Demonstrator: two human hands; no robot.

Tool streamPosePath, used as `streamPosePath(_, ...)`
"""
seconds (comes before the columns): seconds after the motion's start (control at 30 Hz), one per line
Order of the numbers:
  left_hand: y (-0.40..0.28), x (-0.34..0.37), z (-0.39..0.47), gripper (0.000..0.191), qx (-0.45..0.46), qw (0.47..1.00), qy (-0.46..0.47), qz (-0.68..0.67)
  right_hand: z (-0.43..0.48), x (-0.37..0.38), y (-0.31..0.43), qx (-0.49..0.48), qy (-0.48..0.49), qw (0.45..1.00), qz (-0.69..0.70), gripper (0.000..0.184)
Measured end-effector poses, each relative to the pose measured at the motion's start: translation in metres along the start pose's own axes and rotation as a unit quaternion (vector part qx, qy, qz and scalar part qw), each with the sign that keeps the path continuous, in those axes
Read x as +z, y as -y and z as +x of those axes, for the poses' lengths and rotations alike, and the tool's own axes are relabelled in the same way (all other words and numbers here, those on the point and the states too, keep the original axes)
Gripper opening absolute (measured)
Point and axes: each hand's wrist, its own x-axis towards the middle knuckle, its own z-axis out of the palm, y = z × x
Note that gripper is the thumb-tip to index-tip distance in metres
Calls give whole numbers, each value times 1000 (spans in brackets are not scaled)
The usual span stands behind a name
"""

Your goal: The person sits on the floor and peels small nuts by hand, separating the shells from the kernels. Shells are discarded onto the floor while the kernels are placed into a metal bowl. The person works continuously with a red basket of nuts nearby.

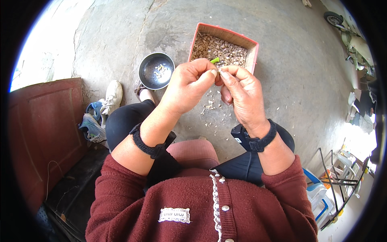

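Note:
My left hand (189, 84) and my right hand (242, 93) meet fingertip to fingertip above the near edge of a red-rimmed box (228, 29). A small piece, probably a garlic clove (219, 70), is pinched between them and mostly hidden. Many unpeeled garlic cloves (231, 51) and loose skins fill the box floor. Just beyond my left fingers shows a bright green handle-like piece (215, 60); whether it is held or lies in the box, I cannot tell. Left of my left hand stands a dark metal bowl (147, 77) with several small pale cloves (161, 70) in it.
Scraps of garlic skin (210, 105) litter the concrete floor (281, 60) below my hands. Shoes (112, 95) stand beside a red wooden panel (51, 112) at left. At right are plastic chairs (316, 184) and, farther off, a parked two-wheeler (352, 42).

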Motion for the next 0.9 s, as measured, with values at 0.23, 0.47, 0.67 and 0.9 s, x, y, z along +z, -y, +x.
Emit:
streamPosePath(0.23, -2, 3, -4, 11, 32, 994, -10, 106, 1, -2, 1, 44, -8, 998, 47, 14)
streamPosePath(0.47, -9, 4, -8, 11, 33, 988, -8, 152, 4, -7, 4, 115, 3, 978, 174, 14)
streamPosePath(0.67, -8, 1, -9, 10, 12, 990, -4, 140, 6, -12, 4, 124, 36, 970, 205, 15)
streamPosePath(0.9, -5, -2, -10, 11, 10, 988, 18, 151, 6, -14, 3, 134, 49, 962, 231, 16)
